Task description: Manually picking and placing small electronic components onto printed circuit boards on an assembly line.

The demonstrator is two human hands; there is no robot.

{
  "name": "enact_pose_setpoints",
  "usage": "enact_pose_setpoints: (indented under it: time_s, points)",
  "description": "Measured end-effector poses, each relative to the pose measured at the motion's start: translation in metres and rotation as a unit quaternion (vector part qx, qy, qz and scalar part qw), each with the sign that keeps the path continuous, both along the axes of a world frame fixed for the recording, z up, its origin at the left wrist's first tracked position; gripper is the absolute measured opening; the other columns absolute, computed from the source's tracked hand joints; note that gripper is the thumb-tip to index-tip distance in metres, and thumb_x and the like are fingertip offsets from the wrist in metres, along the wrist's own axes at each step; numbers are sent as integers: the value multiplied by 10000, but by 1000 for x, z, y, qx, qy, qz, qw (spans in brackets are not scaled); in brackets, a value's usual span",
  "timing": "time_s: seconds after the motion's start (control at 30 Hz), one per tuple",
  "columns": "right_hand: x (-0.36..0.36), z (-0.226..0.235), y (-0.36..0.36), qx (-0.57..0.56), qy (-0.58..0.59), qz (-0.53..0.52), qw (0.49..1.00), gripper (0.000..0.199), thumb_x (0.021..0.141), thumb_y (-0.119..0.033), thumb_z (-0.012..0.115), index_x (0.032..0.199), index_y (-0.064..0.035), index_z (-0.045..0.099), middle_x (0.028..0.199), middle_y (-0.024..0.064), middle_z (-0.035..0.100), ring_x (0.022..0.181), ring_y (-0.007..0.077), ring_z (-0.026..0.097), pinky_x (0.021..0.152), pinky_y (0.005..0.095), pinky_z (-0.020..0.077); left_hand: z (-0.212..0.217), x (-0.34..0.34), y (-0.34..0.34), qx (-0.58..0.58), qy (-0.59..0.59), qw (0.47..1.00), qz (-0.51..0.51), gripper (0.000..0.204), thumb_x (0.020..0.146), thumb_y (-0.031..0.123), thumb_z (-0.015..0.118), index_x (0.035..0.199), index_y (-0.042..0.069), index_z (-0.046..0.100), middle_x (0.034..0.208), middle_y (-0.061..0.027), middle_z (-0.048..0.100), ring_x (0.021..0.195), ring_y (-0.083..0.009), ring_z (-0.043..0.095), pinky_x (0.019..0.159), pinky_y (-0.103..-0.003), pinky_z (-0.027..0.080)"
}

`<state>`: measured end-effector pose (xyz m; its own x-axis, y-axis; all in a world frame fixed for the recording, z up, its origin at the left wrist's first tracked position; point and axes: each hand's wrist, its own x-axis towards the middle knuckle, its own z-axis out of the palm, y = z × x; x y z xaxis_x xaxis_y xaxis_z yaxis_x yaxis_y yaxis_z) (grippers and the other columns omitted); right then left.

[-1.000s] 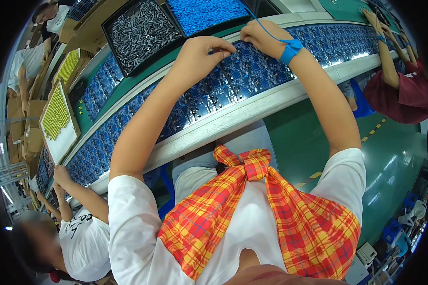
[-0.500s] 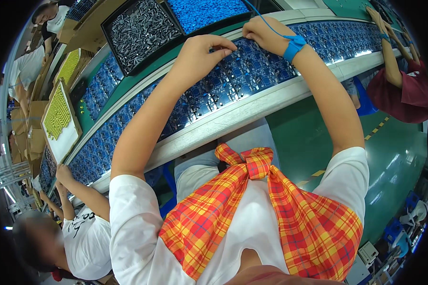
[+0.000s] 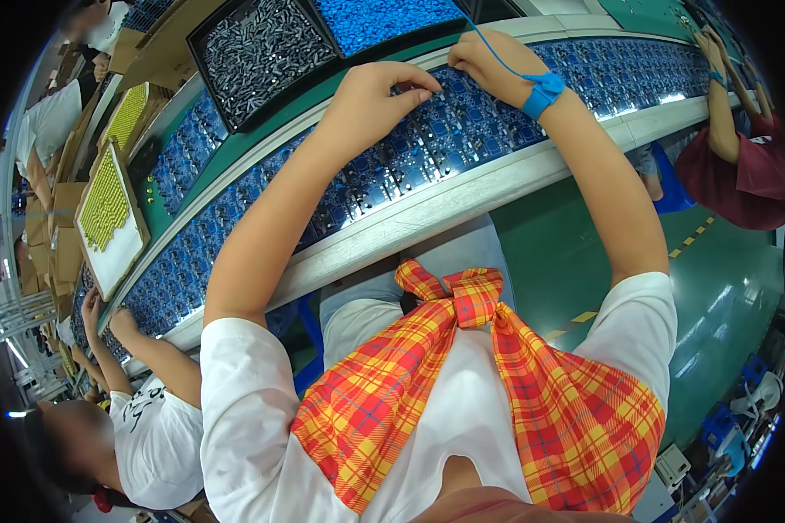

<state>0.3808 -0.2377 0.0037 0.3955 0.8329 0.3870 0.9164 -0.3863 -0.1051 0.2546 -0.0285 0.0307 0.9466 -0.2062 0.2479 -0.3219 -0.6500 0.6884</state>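
Blue circuit boards [image 3: 410, 170] lie side by side in a long row along the line in front of me, with small parts standing on them. My left hand [image 3: 379, 98] is over the far side of the boards. Its thumb and index finger are pinched near each other; anything between them is too small to make out. Just right of it, my right hand [image 3: 500, 70] is at the boards' far edge with curled fingers, their tips partly hidden. A blue wrist strap [image 3: 544, 93] with a blue cord circles my right wrist.
Beyond the line stand a black tray of dark grey small parts [image 3: 270, 65] and a tray of blue small parts [image 3: 379, 22]. Farther left lies a white board with yellow parts [image 3: 105, 218]. Co-workers sit left and right; a metal rail [image 3: 427, 205] runs along the near edge.
Both my hands have shifted very slightly to the right. The left co-worker's hands have moved apart, and the person at the far upper left has changed posture.
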Motion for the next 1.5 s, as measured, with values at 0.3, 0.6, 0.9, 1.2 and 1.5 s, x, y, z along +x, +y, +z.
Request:
enact_pose_setpoints:
  time_s: [0.3,0.6,0.9,1.2,1.5]
  points:
    - [-5,34,19,-3,64,-75,995,112,940,-121,620,983,-68,709,1001,121,695,931,327,658,790,395,526,-7,1,2,10,2,1000,0,173,882,130,708,1034,92,778,933,-98,742,831,-201,684,763,-322,545]
    - [57,2,80,144,57,4,988,232,883,-283,653,882,-61,719,858,166,713,840,360,678,757,453,529,-15,18,-20,106,-104,989,-24,201,867,89,686,1047,141,759,952,-24,742,932,-222,638,909,-424,409]
    - [65,1,82,227,237,-22,944,208,863,-280,714,925,-87,757,830,119,727,758,266,690,708,380,536,-18,27,-15,233,-196,950,-70,219,864,68,676,1027,187,760,1006,34,738,1034,-188,590,977,-449,319]
    - [55,15,75,236,284,-66,927,186,893,-231,694,971,-79,770,833,101,733,747,221,688,694,353,530,-18,26,-15,208,-185,957,-84,193,860,75,680,984,193,768,999,38,738,1026,-186,589,975,-443,322]
    - [43,23,77,222,309,-147,913,175,900,-191,696,997,-62,763,817,89,728,709,178,667,662,321,527,-20,19,-21,227,-177,957,-33,228,851,37,650,977,185,769,961,33,731,991,-198,583,970,-454,328]
